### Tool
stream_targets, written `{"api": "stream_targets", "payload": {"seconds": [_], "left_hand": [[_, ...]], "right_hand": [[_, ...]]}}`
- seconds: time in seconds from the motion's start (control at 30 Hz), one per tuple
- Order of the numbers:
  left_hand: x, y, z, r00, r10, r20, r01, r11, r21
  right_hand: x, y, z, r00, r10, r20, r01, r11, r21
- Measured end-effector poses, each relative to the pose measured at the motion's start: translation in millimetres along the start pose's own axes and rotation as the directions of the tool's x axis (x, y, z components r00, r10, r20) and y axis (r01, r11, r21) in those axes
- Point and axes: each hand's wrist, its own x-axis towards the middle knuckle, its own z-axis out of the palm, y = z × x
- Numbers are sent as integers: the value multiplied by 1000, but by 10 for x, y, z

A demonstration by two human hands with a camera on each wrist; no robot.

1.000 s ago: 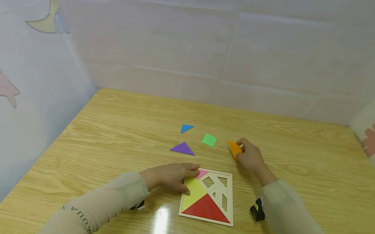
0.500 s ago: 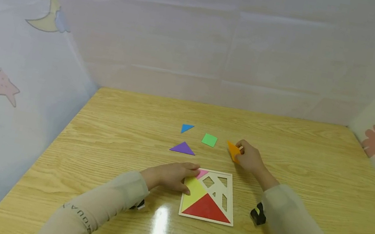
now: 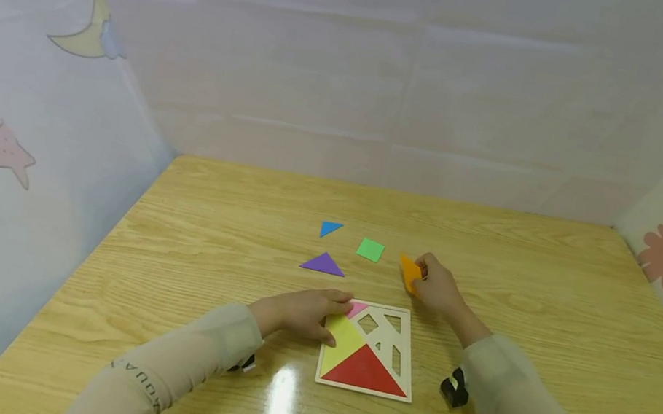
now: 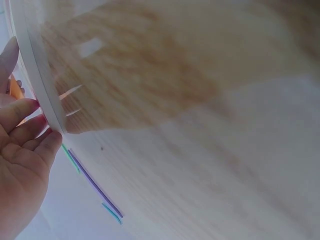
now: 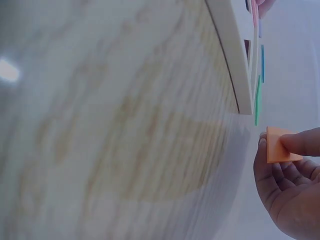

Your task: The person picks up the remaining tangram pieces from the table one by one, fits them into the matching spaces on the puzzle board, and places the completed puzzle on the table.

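My right hand (image 3: 440, 288) pinches an orange tangram piece (image 3: 408, 274) between thumb and fingers, above the table beyond the board's far right corner. In the right wrist view, the thumb presses the flat face of the piece, with the fingers curled behind it. My left hand (image 3: 303, 311) rests on the left side of a pale wooden tangram board (image 3: 408, 354), its thumb over a yellow triangle (image 3: 346, 339) and its fingertips by a pink piece (image 3: 357, 308). A red triangle (image 3: 365, 372) lies in the board's near side. Several cut-outs on the right show wood through them.
Beyond the board lie a purple triangle (image 3: 324, 264), a green square (image 3: 370, 249) and a small blue triangle (image 3: 330, 229), flat on the wooden table (image 3: 223, 217). A black device (image 3: 455, 389) sits by my right sleeve. Printed cloth walls (image 3: 352, 92) enclose the table's back and sides.
My right hand has drawn slightly nearer to me with the orange tangram piece, which has turned a little in the fingers. My left hand and the board have stayed in place.
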Motion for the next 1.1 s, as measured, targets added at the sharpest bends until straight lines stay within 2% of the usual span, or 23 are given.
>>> {"api": "stream_targets", "payload": {"seconds": [0.33,1.1], "left_hand": [[7,-14,10,1000,5,-6,-5,1000,3],[4,-12,4,1000,3,-1,-3,1000,-2]], "right_hand": [[-35,-34,53,1000,9,-7,-9,1000,-10],[-134,-99,112,1000,7,-19,-5,997,76]]}}
